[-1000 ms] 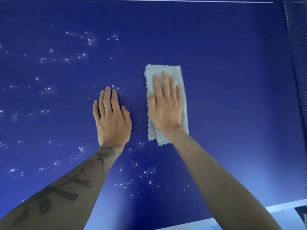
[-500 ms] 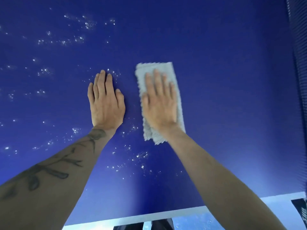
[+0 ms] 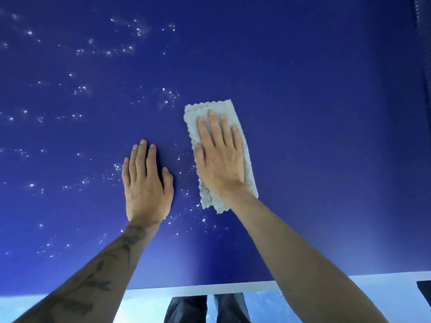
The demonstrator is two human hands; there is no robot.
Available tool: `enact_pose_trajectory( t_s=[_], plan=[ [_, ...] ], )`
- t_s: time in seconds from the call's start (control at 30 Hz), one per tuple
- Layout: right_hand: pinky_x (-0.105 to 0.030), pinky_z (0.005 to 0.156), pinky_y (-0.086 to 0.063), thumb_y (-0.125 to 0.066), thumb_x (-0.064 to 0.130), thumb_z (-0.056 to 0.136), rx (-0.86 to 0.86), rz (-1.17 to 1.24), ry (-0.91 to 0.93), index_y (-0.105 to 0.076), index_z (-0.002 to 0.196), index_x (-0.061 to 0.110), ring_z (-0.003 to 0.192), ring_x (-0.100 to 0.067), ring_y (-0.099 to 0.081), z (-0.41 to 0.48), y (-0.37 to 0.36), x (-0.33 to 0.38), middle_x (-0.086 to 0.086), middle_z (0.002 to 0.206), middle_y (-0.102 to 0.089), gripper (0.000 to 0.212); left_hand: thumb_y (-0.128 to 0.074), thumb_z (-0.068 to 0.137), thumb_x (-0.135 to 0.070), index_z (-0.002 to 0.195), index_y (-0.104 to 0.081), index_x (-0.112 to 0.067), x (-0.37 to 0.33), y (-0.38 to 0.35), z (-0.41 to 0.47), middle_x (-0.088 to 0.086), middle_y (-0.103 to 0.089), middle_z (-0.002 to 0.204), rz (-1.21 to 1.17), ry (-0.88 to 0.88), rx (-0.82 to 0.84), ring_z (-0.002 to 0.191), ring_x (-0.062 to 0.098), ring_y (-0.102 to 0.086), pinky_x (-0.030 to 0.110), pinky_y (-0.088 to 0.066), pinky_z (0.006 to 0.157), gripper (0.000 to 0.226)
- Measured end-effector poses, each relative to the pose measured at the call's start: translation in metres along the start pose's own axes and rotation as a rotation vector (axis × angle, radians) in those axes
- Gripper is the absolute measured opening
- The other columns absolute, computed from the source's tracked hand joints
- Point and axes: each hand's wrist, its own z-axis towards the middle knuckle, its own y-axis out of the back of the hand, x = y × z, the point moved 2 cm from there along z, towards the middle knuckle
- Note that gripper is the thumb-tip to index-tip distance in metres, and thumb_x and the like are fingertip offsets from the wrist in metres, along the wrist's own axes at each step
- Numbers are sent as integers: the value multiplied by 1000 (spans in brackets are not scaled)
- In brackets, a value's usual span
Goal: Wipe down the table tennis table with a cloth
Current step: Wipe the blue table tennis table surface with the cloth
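Deep blue table tennis table [image 3: 303,66] fills the view, white droplets [image 3: 81,89] scattered left of the pale grey fluffy rectangular cloth [image 3: 210,108]. Left hand [image 3: 147,183] lies flat just left of it, fingers straight and together. Right hand [image 3: 219,157] presses the cloth, fingers slightly spread, hiding its middle. Right of the cloth, plain blue runs to a dark net [image 3: 424,31], cut off by the frame.

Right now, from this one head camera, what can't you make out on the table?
Head view only:
The table beneath the cloth: covered by cloth and right hand.
Surface under the left hand: hidden by the palm.
White speckles: too small to tell droplets from dust.
Striped strip, perhaps the net: cut off by the right edge.
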Motion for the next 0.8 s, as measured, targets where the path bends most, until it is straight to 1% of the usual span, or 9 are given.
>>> enact_pose_trajectory(
  t_s=[0.1, 0.27, 0.37, 0.43, 0.5, 0.57, 0.6, 0.73, 0.8],
  plan=[
    [-47, 134, -7, -28, 38, 112, 48, -21, 190, -18, 170, 24, 165, -25, -9, -34, -5, -5, -3, 178, -11, 61, -39, 105, -25, 159, -37, -3, 2, 0, 0, 12, -29, 171, -6, 3, -2, 160, 31, -23, 49, -15, 132, 59],
    [-49, 133, -10, -26, 39, 112, 16, -72, -141, -16, 170, 25, 164, -26, -11, -16, 20, -85, -3, 178, -11, 61, -40, 103, -26, 158, -39, -4, 2, -1, 0, 12, -31, 170, -22, 9, -28, 159, 31, -25, 51, -17, 131, 59],
    [-50, 133, -6, -22, 41, 112, -14, -21, -227, -12, 171, 24, 165, -28, -5, 10, 21, -63, -4, 179, -5, 62, -40, 103, -26, 158, -39, -4, 3, -2, 1, 11, -31, 170, -20, 1, -24, 160, 30, -24, 49, -15, 131, 59],
    [-50, 133, -4, -21, 40, 111, 12, -19, -117, -11, 171, 25, 165, -28, -5, 10, 11, -24, -3, 179, -4, 63, -39, 104, -28, 158, -39, -4, 3, -3, 1, 11, -30, 171, -18, 2, -24, 160, 30, -24, 47, -14, 132, 60],
    [-49, 133, -3, -23, 39, 111, 69, -23, 96, -13, 171, 25, 165, -27, -6, -13, -1, 9, -2, 179, -5, 62, -38, 104, -29, 159, -38, -4, 4, -3, 1, 11, -30, 171, -18, -4, -29, 160, 29, -23, 47, -13, 132, 60],
    [-48, 133, -7, -28, 38, 112, 90, -21, 258, -17, 170, 25, 165, -24, -7, -40, -4, 8, -1, 179, -9, 61, -37, 104, -29, 159, -37, -4, 5, -4, 0, 11, -29, 171, -19, -12, -35, 160, 29, -22, 47, -13, 132, 60],
    [-48, 133, -8, -30, 37, 112, 75, -21, 262, -19, 170, 26, 165, -23, -8, -48, -3, -8, 0, 178, -10, 60, -37, 104, -28, 159, -37, -5, 6, -5, 1, 10, -29, 171, -21, -15, -40, 160, 28, -22, 48, -14, 132, 59],
    [-49, 133, -10, -24, 40, 112, 25, -78, -82, -16, 170, 27, 165, -23, -8, -47, 19, -91, 0, 178, -11, 61, -37, 103, -27, 158, -39, -5, 5, -6, 1, 11, -31, 170, -31, -9, -54, 159, 30, -24, 49, -15, 131, 58],
    [-51, 133, -9, -21, 41, 111, 6, -56, -208, -14, 171, 25, 165, -26, -7, -24, 26, -100, -3, 179, -9, 62, -38, 103, -26, 157, -39, -4, 5, -5, 0, 11, -32, 170, -34, -13, -55, 159, 30, -24, 50, -15, 131, 58]
  ],
)
